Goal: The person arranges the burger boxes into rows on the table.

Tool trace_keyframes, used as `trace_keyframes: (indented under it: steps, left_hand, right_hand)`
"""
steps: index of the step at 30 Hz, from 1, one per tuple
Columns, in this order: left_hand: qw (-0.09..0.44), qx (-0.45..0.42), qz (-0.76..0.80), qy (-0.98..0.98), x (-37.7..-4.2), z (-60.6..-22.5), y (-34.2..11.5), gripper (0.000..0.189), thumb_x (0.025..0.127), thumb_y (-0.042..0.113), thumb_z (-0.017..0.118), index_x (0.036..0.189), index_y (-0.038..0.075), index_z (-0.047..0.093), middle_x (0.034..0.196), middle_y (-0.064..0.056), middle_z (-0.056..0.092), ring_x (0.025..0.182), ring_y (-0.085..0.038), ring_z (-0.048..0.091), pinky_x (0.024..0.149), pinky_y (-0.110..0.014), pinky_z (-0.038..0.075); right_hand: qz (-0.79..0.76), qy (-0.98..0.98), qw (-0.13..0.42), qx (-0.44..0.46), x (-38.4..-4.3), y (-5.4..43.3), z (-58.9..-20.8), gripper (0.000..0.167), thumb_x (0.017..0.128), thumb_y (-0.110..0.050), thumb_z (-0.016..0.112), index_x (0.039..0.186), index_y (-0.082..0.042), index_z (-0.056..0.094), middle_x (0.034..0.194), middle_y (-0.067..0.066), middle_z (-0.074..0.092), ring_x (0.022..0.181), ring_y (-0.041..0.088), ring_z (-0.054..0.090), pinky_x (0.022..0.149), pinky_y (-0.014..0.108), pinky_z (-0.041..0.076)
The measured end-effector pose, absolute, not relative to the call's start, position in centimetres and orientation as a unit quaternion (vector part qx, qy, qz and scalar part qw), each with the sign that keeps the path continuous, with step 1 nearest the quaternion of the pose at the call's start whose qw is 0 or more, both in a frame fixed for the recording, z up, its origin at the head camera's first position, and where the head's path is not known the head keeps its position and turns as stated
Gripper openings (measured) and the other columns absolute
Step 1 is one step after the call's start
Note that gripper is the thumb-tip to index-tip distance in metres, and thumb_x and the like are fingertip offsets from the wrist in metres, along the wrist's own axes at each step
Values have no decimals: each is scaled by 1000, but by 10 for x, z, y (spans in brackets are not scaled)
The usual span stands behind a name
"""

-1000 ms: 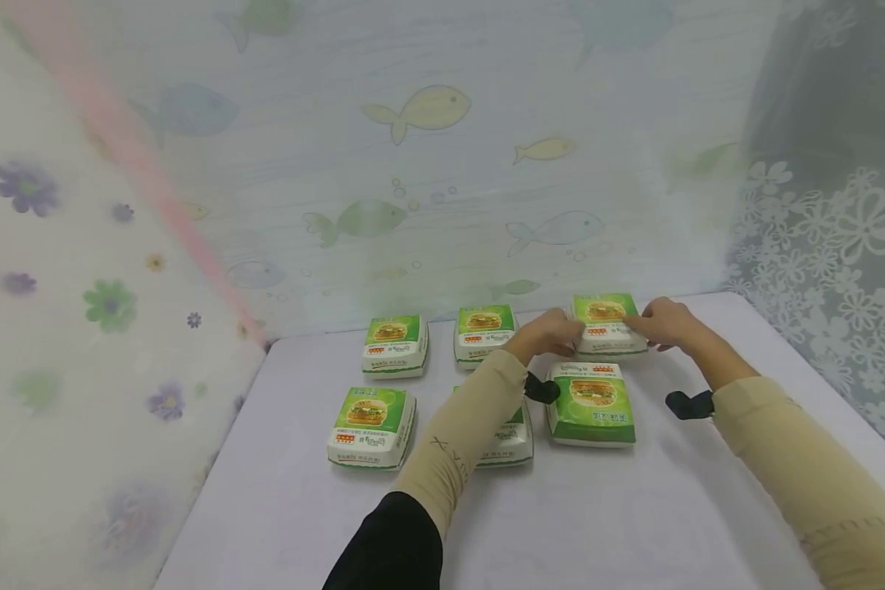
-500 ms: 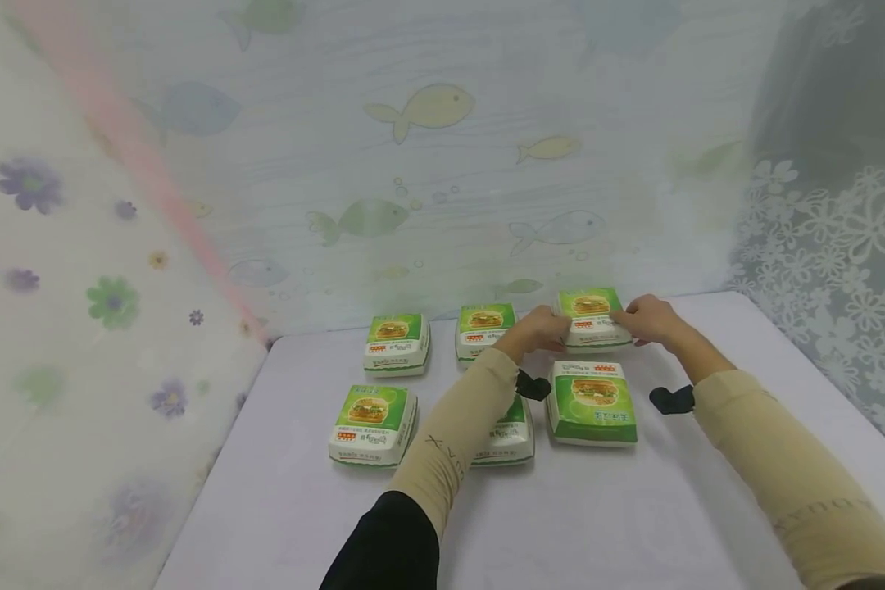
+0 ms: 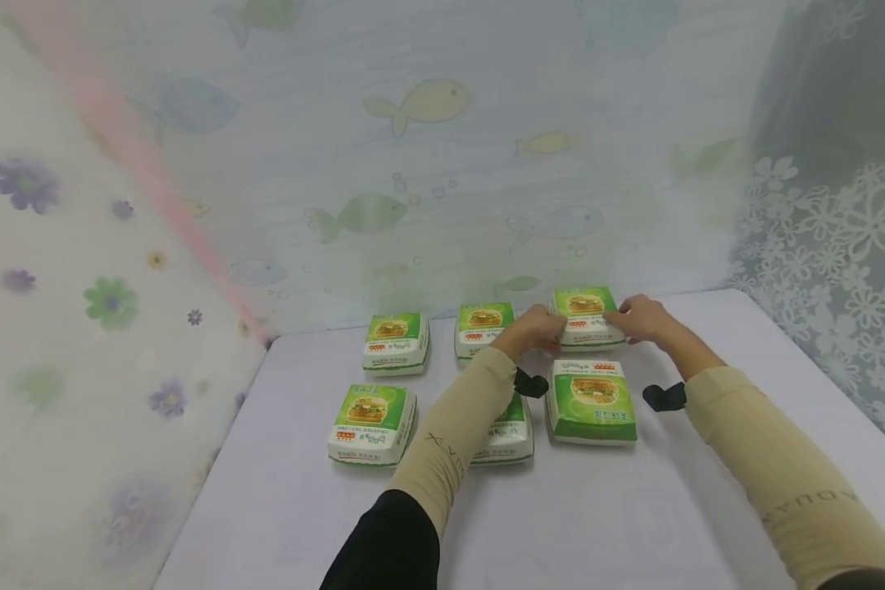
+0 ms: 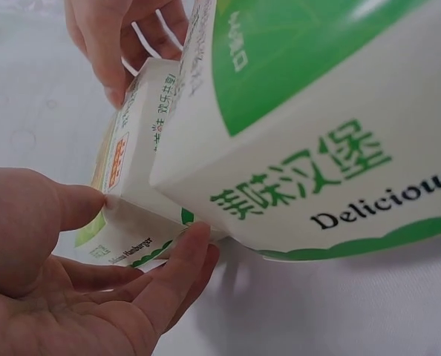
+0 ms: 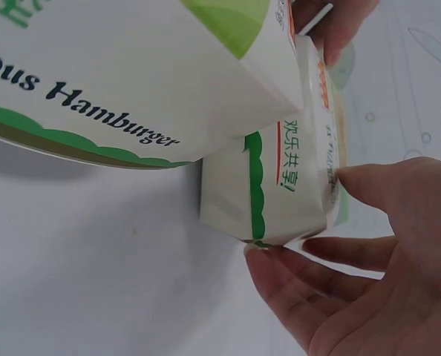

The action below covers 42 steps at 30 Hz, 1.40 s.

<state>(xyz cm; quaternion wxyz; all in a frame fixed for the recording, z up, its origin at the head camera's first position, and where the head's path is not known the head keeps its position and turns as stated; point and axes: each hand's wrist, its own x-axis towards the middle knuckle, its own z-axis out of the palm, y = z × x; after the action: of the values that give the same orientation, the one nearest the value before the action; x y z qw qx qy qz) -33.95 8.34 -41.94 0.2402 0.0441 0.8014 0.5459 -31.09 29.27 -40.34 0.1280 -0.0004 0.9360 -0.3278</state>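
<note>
A green and white hamburger box (image 3: 587,321) stands at the back right of the table, burger picture facing up. My left hand (image 3: 537,329) holds its left side and my right hand (image 3: 640,319) its right side. In the left wrist view, the left thumb lies on the upper edge of the box (image 4: 142,159), with fingers along its lower edge. A similar grip by the right hand (image 5: 376,259) shows in the right wrist view. Whether the box touches the table cannot be told. Just in front lies another hamburger box (image 3: 592,401), its print turned the other way round.
More hamburger boxes form two rows: back left (image 3: 396,344), back middle (image 3: 483,328), front left (image 3: 372,426) and front middle (image 3: 512,430). My left forearm partly covers the front middle one. A fish-patterned curtain (image 3: 442,172) hangs behind the white table (image 3: 265,508).
Both hands have moved left and slightly back with the box between them, bringing it nearer the back middle box. The other boxes have stayed in place.
</note>
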Motion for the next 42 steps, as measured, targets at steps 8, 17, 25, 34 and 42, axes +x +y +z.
trace_keyframes:
  steps: [8, 17, 25, 34, 42]
  left_hand:
    - [237, 32, 545, 804, -340, -423, 88, 36, 106, 12, 49, 129, -15, 55, 119, -28, 62, 113, -40, 66, 98, -46, 56]
    - [254, 47, 529, 808, -340, -421, 80, 47, 105, 13, 50, 144, -12, 44, 138, -26, 53, 120, -37, 62, 100, -46, 54]
    - [271, 73, 471, 836, -331, -403, 64, 74, 108, 31, 51, 163, 1, 12, 168, -18, 21, 123, -36, 62, 100, -41, 54]
    - [315, 123, 433, 835, -315, -382, 50, 73, 109, 33, 51, 162, -2, 15, 166, -20, 23, 138, -37, 49, 104, -40, 52]
    - [280, 176, 364, 871, -294, -378, 37, 70, 109, 36, 49, 161, -1, 21, 166, -19, 27, 126, -33, 59, 99, -37, 54]
  right_hand:
    - [-328, 934, 138, 0, -310, 291, -403, 66, 108, -31, 45, 141, 25, 35, 133, 40, 46, 108, 45, 61, 92, 49, 57]
    - [-315, 938, 144, -7, -308, 293, -402, 66, 108, -32, 43, 141, 25, 34, 138, 43, 41, 112, 47, 59, 91, 48, 58]
    - [-292, 945, 147, -9, -297, 300, -393, 68, 108, -35, 42, 142, 23, 32, 141, 44, 38, 113, 50, 60, 95, 55, 54]
    - [-279, 951, 133, -33, -279, 310, -380, 67, 107, -36, 45, 142, 21, 36, 137, 44, 44, 109, 51, 62, 92, 58, 55]
    - [-256, 958, 120, -50, -261, 312, -379, 65, 107, -38, 47, 140, 18, 41, 135, 43, 47, 119, 56, 53, 93, 64, 51]
